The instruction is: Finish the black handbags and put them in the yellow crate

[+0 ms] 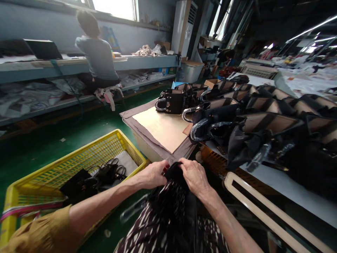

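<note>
Between my two hands, over my patterned lap, is a black bag (174,171), its upper edge pinched up. My left hand (154,174) is closed on the left end of that edge, with a small bit of red at the fingertips. The fingers of my right hand (194,175) are closed on the right end, thumb and fingertips pressed together. A plastic-wrapped handle (134,208) sticks out to the left below my left forearm. Most of the bag's body is dark and hard to make out against my clothes.
A yellow crate (76,156) with small black bags stands left. Ahead is a cloth-covered stand with a pale board (160,126). Many black handbags (268,123) crowd the right table. A cream looped bar (263,211) juts in at right. A person (98,52) sits at the far bench.
</note>
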{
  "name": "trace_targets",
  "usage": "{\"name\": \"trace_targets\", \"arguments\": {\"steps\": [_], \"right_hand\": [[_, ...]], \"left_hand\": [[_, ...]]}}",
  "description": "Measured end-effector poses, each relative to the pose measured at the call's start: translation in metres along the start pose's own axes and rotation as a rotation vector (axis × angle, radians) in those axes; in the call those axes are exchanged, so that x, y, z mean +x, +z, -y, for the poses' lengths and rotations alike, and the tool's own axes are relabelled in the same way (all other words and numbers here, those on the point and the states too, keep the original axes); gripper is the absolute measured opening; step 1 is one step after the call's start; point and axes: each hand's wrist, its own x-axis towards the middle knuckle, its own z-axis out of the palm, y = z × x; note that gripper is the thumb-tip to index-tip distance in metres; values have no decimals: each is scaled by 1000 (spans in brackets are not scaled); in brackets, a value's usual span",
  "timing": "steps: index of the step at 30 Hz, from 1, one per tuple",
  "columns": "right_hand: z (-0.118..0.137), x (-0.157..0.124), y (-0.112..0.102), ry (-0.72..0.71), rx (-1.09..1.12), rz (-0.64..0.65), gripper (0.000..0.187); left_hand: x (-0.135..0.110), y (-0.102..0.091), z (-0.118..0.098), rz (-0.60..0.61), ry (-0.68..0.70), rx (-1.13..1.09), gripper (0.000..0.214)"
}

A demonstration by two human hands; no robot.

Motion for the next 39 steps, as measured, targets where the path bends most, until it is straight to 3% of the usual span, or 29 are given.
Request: {"name": "trace_targets", "arguments": {"steps": [6, 8, 10, 14, 18, 22, 29, 33, 39], "right_hand": [[-14, 22, -47, 124, -43, -89, 25], [-17, 19, -54, 137, -35, -87, 23], [-18, 7, -52, 139, -19, -68, 22], [-20, -29, -26, 138, 98, 30, 25], [-24, -56, -2, 207, 212, 85, 28], [-28, -61, -1, 218, 286, 141, 24], [-29, -71, -17, 204, 329, 142, 21], [-27, -77, -18, 216, 336, 189, 21], [-42, -74, -4, 196, 449, 208, 26]], "left_hand": [[25, -44, -1, -36, 82, -28, 32], [34, -53, 2, -28, 111, -57, 33], [40, -55, 9, 55, 117, -121, 35], [38, -42, 31, 322, 81, -315, 31], [30, -17, 49, 461, 46, -449, 34], [30, -5, 53, 453, 45, -535, 45], [27, -15, 46, 445, 112, -569, 60], [21, -12, 49, 429, 154, -495, 60], [28, -3, 55, 462, 141, -571, 49]]}}
